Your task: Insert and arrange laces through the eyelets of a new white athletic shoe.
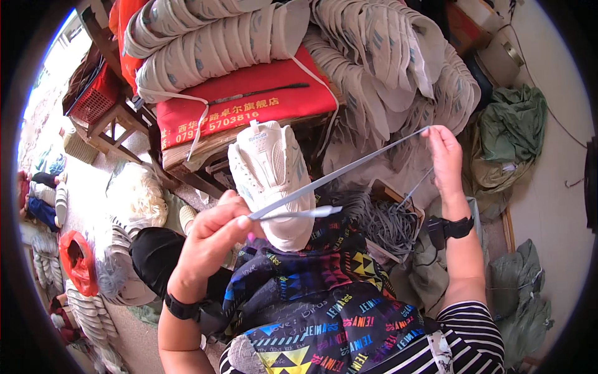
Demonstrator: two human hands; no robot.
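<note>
A white sneaker (274, 177) lies on my lap, toe toward me, on a dark apron with bright printed patterns (311, 299). A flat grey shoelace (349, 169) stretches taut between my hands, across the shoe. My left hand (215, 234) pinches one end of the lace just left of the shoe's toe, and the lace tip sticks out to the right. My right hand (445, 156) holds the other end, raised at the upper right. Both wrists wear black bands.
A bundle of grey laces (386, 221) sits in a box right of my lap. Stacks of white shoe uppers (374, 56) pile over a red cushion (249, 103) on a wooden bench ahead. Green cloth bags (511, 131) lie at right; more shoe parts (93, 311) at left.
</note>
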